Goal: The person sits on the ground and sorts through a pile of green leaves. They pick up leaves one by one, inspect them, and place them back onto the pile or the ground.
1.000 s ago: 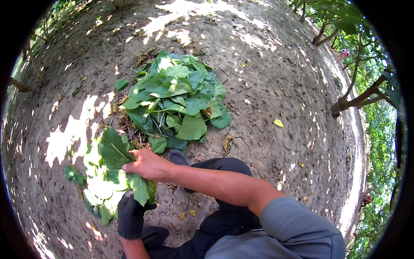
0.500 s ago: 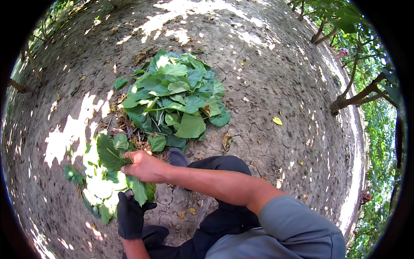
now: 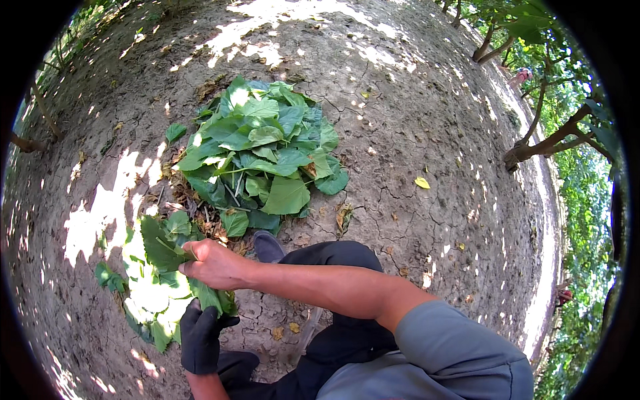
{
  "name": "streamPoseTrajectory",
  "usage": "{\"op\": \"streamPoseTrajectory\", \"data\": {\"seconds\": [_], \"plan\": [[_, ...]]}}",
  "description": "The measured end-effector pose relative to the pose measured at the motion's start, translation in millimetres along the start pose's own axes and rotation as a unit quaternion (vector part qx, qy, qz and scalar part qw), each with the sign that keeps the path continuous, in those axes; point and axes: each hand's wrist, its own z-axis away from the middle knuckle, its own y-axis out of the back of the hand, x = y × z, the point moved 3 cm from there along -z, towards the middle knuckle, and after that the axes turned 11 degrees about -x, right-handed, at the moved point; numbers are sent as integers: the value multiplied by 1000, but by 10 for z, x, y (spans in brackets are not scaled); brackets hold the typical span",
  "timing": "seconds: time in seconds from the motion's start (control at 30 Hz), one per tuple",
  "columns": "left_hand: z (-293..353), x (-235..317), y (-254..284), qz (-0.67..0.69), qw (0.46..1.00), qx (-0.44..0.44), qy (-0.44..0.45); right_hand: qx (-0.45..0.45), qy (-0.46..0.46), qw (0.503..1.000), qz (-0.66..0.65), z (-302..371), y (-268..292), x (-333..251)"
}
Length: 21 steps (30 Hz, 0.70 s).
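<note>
My bare right hand [image 3: 215, 265] is closed on a green leaf [image 3: 160, 245], gripping it near its stalk end between thumb and fingers. Another broad leaf [image 3: 208, 297] hangs below that hand, its lower end close to my left hand [image 3: 201, 339]. A black glove covers the left hand, whose thumb and fingers stand apart; whether they touch the leaf is unclear. Under and beside both hands lies a smaller heap of leaves [image 3: 150, 297], partly in bright sun. Farther out, a large pile of green leaves [image 3: 267, 150] rests on the ground.
Cracked dry soil [image 3: 400, 127] surrounds the piles, with dry brown leaves and a yellow leaf [image 3: 421, 182] on it. My shoe [image 3: 269, 247] is just short of the large pile. Tree trunks [image 3: 543, 148] stand along the right, others [image 3: 45, 113] at the far left.
The whole view has shifted slightly, so the large pile sits a little farther left. My right hand keeps hold of the leaf; the left stays just below it.
</note>
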Motion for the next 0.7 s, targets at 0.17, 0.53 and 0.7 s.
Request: {"op": "streamPoseTrajectory", "data": {"seconds": [0.17,0.53,0.7], "plan": [[-19,-25,38,-15,1000,-11,5,-16,22,998,-65,-18,-3,32],[27,21,40,-20,999,-10,35,-34,-39,992,-112,37,-10,-107],[83,11,102,-54,998,-5,27,-36,-21,984,-173,11,-24,-13]]}}
